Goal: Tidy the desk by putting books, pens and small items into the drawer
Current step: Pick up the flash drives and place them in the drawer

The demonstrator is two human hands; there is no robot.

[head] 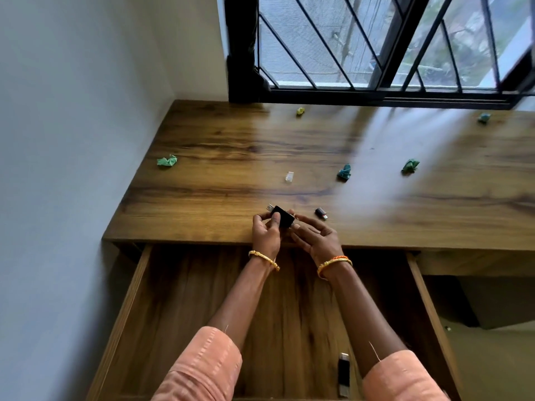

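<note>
at desk edge [202, 237], left hand [265, 234] grip pinches black device [282, 216].

No readable text or labels, black device [283, 217] maybe marked, too blurry.

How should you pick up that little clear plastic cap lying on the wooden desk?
Pinch the small clear plastic cap across its two long sides, coming straight down from above. It lies flat on the wooden desk, long axis pointing roughly away from the person, with bare wood all round it. It looks light and slippery, so a gentle fingertip pinch probably suits best.
</note>
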